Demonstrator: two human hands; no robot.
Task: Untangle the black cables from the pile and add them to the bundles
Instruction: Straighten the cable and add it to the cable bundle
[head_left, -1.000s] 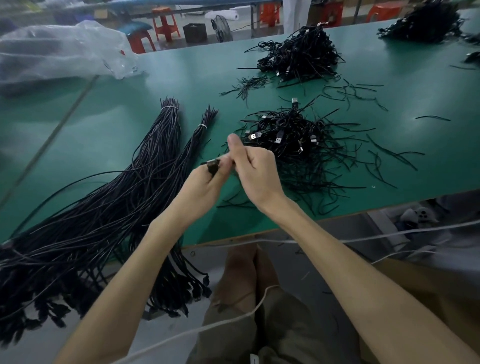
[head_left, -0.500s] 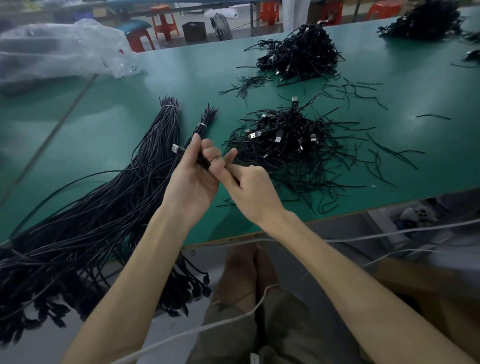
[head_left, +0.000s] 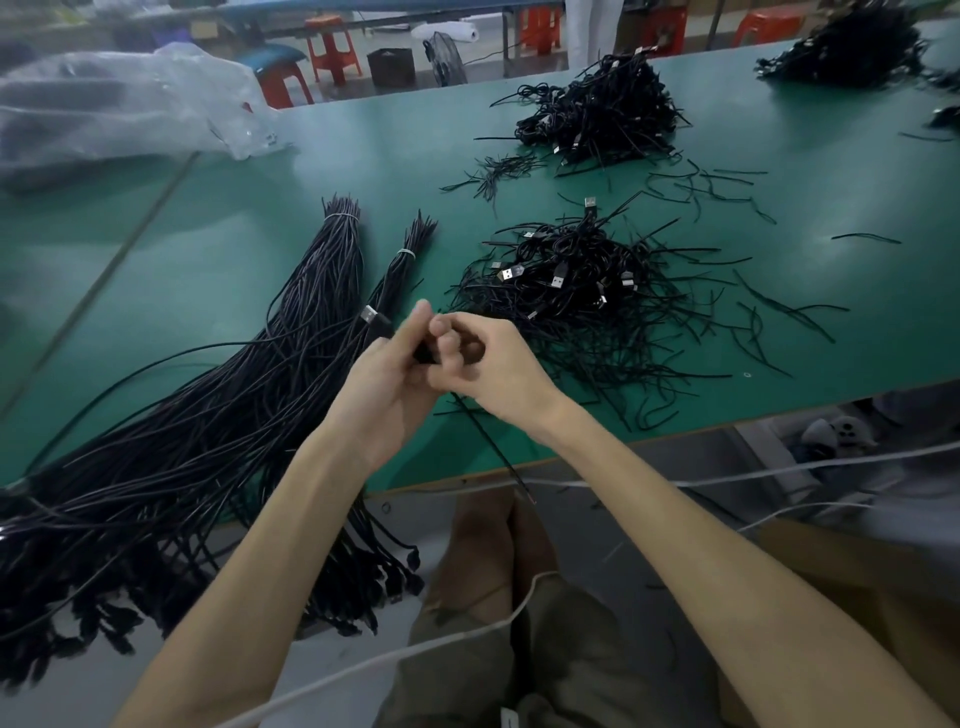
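Tabletop (head_left: 218, 260): green and matte, with a thin diagonal seam on its left part and a pale edge nearest the person.
Left hand (head_left: 384, 384): curled round a black cable (head_left: 375, 319), whose silver plug sticks out above the fingers.
Right hand (head_left: 493, 369): touching the left hand, fingers bent and pinching the same cable; the cable's tail hangs below past the tabletop edge.
Pile (head_left: 582, 291): tangled cables with plugs, just beyond the hands.
Bundles (head_left: 249, 405): two, banded near their far tips, lying left of the hands with their plug ends drooping over the front edge.
Farther piles (head_left: 602, 109): one mid-tabletop, another at the far right corner.
Loose strands (head_left: 727, 192): scattered between and right of the piles.
Plastic bag (head_left: 119, 104): clear and crumpled, at the far left.
Room: red stools (head_left: 332, 52) and a small fan (head_left: 447, 52) on the floor beyond the tabletop.
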